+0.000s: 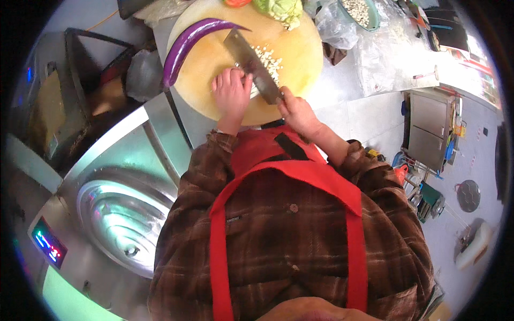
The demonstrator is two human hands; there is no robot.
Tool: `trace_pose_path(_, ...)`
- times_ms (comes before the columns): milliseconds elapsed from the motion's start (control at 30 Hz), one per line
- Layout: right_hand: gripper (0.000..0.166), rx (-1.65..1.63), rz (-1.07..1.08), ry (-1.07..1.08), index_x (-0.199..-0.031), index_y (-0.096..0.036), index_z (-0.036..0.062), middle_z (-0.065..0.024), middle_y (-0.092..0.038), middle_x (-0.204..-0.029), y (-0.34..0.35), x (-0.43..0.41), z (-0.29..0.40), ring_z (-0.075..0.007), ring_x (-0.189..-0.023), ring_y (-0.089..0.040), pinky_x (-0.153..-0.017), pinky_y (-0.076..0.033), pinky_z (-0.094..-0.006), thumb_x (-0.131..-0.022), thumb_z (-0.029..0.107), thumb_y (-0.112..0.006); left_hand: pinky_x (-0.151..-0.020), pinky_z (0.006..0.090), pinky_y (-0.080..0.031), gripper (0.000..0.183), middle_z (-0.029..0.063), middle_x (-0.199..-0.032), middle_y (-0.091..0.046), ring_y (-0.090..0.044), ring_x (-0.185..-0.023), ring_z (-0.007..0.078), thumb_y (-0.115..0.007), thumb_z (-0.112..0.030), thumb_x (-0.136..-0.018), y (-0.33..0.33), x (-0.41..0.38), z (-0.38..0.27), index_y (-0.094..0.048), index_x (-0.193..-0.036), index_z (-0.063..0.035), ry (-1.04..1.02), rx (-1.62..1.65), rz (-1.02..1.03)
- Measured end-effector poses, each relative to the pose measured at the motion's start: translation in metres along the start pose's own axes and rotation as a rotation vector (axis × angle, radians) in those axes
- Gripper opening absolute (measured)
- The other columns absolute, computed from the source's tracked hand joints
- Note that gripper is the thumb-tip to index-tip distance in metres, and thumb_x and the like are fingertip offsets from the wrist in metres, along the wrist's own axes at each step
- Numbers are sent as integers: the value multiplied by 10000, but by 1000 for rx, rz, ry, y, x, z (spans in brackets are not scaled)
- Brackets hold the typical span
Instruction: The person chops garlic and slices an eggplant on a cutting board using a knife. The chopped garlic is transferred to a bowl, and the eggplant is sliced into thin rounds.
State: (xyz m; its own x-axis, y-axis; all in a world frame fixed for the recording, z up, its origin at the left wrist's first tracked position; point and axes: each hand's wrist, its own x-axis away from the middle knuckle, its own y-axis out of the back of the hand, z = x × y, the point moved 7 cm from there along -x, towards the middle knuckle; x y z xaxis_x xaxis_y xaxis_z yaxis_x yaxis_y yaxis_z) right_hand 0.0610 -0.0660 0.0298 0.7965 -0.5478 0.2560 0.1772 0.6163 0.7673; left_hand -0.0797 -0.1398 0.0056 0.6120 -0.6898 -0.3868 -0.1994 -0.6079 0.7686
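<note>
My right hand (298, 110) grips the handle of a Chinese cleaver (257, 68), whose broad blade slants up and to the left over a round yellowish cutting board (299, 82). Close to the blade's left side, my left hand (232, 90) has its fingers bent over white vegetable strips (253, 92), mostly hidden by the hand and blade. Small white diced pieces (271, 64) lie scattered right of the blade. A long purple eggplant (188, 44) curves along the board's left rim. Leafy green lettuce or cabbage (283, 12) and a red vegetable (237, 2) sit at the far edge.
Right of the board are crumpled clear plastic bags (336, 28) and a green bowl (375, 22) of pale diced pieces. A stainless-steel basin (124, 224) is at lower left. A steel cabinet (427, 124) stands farther right, with a round drain cover (468, 196) on the floor.
</note>
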Motion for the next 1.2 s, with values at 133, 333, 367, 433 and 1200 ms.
trace_pose_path(133, 247, -10, 31, -36, -1084, -411, 23, -249, -580, -690, 11, 13, 0, -434, -681, -577, -600, -447, -501, -889, 160, -476, -770, 386, -417, 167, 55, -918, -557, -542, -858, 256, -602, -238, -810, 5, -4, 7, -556, -861, -86, 31, 112, 42)
trace_pose_path(333, 230, 65, 143, -57, -1068, -410, 20, -253, -579, -670, 26, 35, 17, -437, -666, -576, -588, -448, -509, -889, 151, -470, -761, 385, -418, 141, 61, -916, -554, -536, -834, 262, -632, -165, -767, 6, 7, 16, -540, -836, -82, 41, 315, -34)
trace_pose_path(367, 233, 80, 156, -49, -1062, -405, 22, -248, -581, -658, 25, 37, 17, -435, -646, -578, -581, -456, -516, -886, 161, -468, -760, 381, -418, 145, 58, -917, -554, -535, -833, 257, -639, -157, -755, 6, 8, 14, -537, -830, -86, 18, 272, -41)
trace_pose_path(433, 236, 94, 174, -44, -1054, -394, 23, -242, -583, -641, 25, 40, 21, -435, -620, -578, -572, -463, -526, -882, 168, -463, -755, 373, -416, 153, 47, -915, -554, -533, -834, 245, -649, -150, -733, 4, 9, 11, -535, -819, -96, -6, 199, -51)
trace_pose_path(1200, 253, 77, 140, -31, -1094, -414, 11, -252, -574, -660, 22, 27, 24, -431, -657, -577, -589, -444, -496, -890, 144, -482, -804, 389, -395, 135, 65, -940, -562, -525, -872, 257, -619, -144, -762, 9, 16, 22, -545, -851, -75, 66, 367, -86)
